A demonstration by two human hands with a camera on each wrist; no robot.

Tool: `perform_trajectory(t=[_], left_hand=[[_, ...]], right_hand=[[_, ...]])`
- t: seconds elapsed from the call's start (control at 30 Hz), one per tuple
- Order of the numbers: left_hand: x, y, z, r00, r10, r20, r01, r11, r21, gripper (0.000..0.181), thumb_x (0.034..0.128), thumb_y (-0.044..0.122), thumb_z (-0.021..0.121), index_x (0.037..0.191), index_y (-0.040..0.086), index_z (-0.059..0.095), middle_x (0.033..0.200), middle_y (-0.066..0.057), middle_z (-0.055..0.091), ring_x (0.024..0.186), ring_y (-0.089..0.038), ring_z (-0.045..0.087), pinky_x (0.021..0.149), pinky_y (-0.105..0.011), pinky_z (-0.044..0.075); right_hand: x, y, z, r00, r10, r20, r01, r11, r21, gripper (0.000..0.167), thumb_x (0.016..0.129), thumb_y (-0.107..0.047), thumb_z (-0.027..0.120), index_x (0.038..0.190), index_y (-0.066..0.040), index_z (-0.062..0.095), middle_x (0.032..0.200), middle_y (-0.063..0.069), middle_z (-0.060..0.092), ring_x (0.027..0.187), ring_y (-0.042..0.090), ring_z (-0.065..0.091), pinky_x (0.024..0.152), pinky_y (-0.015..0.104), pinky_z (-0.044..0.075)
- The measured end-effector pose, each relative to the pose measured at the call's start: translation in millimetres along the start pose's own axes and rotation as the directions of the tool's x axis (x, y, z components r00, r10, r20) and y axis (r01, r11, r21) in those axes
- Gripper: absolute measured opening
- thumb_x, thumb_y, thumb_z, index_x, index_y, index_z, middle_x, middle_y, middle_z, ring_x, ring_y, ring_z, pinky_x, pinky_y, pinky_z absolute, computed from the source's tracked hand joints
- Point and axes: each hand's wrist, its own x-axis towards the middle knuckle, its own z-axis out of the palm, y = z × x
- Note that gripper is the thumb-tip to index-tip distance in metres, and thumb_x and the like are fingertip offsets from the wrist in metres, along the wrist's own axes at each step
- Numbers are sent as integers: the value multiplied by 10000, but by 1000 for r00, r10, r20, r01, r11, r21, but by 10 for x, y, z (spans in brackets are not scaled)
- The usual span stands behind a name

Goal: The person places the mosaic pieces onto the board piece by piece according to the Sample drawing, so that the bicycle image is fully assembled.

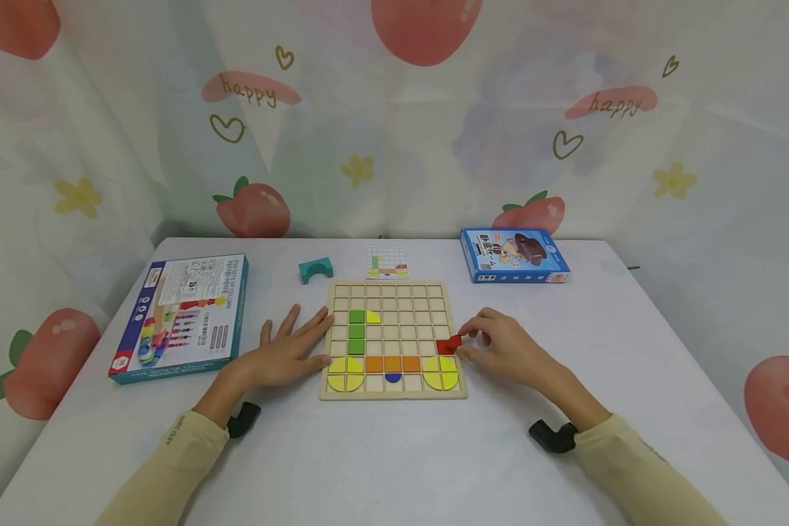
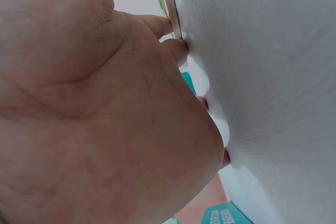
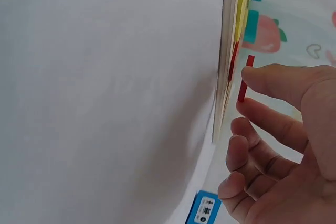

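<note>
A wooden grid board [image 1: 406, 317] lies on the table, set with green, yellow, orange, blue and red tiles. My left hand [image 1: 283, 358] rests beside it with fingers spread, fingertips at the board's left edge; the left wrist view shows mostly the palm. At the right edge my right hand [image 1: 509, 347] pinches a thin red tile [image 3: 243, 85] between thumb and index finger, the other fingers loosely curled. That tile is tilted and held just above the board. A red tile [image 1: 442, 348] lies in a cell there, above the right yellow circle [image 1: 440, 373].
Behind the board lies a small pattern card [image 1: 386, 263] with a coloured grid. A teal arch block [image 1: 316, 269] sits left of the card. A large flat box [image 1: 191, 307] lies at the left, and a blue box [image 1: 515, 256] at the back right.
</note>
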Motion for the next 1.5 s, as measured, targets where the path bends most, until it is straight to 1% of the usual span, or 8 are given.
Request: perform_trajectory(t=[0.17, 0.4, 0.57, 0.7, 0.97, 1.2, 1.33, 1.5], left_hand=[[2, 3, 0, 1000, -7, -3, 7, 1000, 2, 806, 1061, 526, 534, 1717, 241, 162, 1820, -30, 51, 1650, -447, -193, 1212, -794, -179], [4, 3, 9, 1000, -2, -5, 2, 1000, 0, 800, 1063, 518, 536, 1717, 241, 167, 1819, -26, 52, 1651, -448, -190, 1214, -792, -178], [5, 3, 10, 1000, -4, -7, 4, 1000, 1, 795, 1064, 512, 535, 1717, 244, 170, 1820, -25, 54, 1652, -445, -188, 1215, -792, -177], [9, 2, 13, 1000, -4, -9, 4, 1000, 4, 794, 1065, 516, 531, 1717, 247, 167, 1820, -23, 53, 1652, -445, -188, 1215, -792, -176], [20, -7, 27, 1000, -3, -7, 3, 1000, 8, 800, 1064, 527, 528, 1718, 257, 153, 1820, -9, 43, 1654, -432, -196, 1219, -788, -177], [32, -19, 29, 1000, 2, -6, -2, 1000, 6, 802, 1064, 531, 527, 1718, 260, 149, 1820, -4, 38, 1654, -427, -204, 1217, -787, -182], [31, -18, 24, 1000, -5, -3, 5, 1000, 11, 808, 1062, 542, 525, 1718, 264, 144, 1820, -1, 36, 1655, -425, -204, 1221, -784, -181], [23, -23, 29, 1000, -5, -2, 5, 1000, 13, 812, 1058, 541, 531, 1717, 257, 152, 1820, -8, 41, 1655, -433, -196, 1220, -787, -178]], right_hand=[[62, -106, 69, 999, -48, 22, 48, 999, 24, 243, 934, -231, 806, 1150, -122, 787, 1025, 29, 653, 896, 163, 544, 714, 241, 484], [115, -218, 141, 997, -62, 54, 60, 997, 44, 252, 942, -222, 799, 1171, -120, 775, 1098, 35, 672, 922, 167, 562, 739, 243, 504], [137, -262, 162, 995, -73, 63, 71, 997, 34, 265, 943, -222, 798, 1182, -111, 768, 1119, 46, 671, 926, 165, 563, 733, 237, 505], [149, -273, 169, 995, -78, 67, 76, 997, 32, 265, 944, -216, 796, 1182, -107, 765, 1121, 55, 667, 922, 163, 560, 717, 233, 494], [144, -286, 184, 995, -78, 66, 77, 997, 20, 265, 942, -219, 795, 1185, -118, 763, 1127, 50, 657, 937, 166, 559, 743, 234, 501], [135, -287, 176, 995, -77, 68, 75, 997, 26, 271, 940, -219, 799, 1187, -115, 762, 1127, 55, 654, 929, 166, 554, 730, 226, 495], [135, -277, 180, 995, -72, 70, 70, 997, 33, 270, 939, -215, 800, 1188, -117, 761, 1129, 54, 654, 926, 163, 551, 723, 226, 493], [132, -266, 188, 995, -79, 62, 76, 996, 38, 263, 944, -217, 796, 1188, -127, 758, 1101, 45, 649, 912, 153, 546, 714, 224, 487]])
